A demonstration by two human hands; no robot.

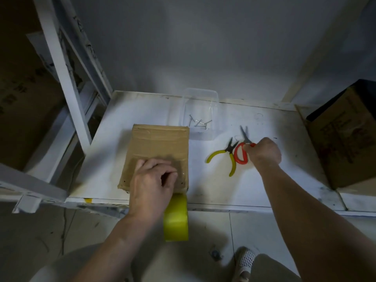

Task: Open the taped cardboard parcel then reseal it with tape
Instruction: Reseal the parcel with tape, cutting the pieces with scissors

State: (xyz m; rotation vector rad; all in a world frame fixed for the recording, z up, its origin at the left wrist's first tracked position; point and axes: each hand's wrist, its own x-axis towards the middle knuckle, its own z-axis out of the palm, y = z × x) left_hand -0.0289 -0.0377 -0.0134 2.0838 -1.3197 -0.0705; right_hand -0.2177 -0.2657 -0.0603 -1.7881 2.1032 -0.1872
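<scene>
A flat brown cardboard parcel (157, 148) lies on the white shelf board (234, 186), its top covered with clear tape. My left hand (151, 184) hovers over the parcel's near edge and holds a roll of yellow tape (176, 218), which hangs down past the shelf's front edge. To the right, my right hand (263, 150) grips the red handles of a pair of scissors (243, 148), whose blades point away from me.
Yellow-handled pliers (225, 157) lie just left of the scissors. A clear plastic tub (200, 113) with several nails stands behind the parcel. A large cardboard box (345, 143) sits at the right. White shelf posts (65, 78) rise at the left.
</scene>
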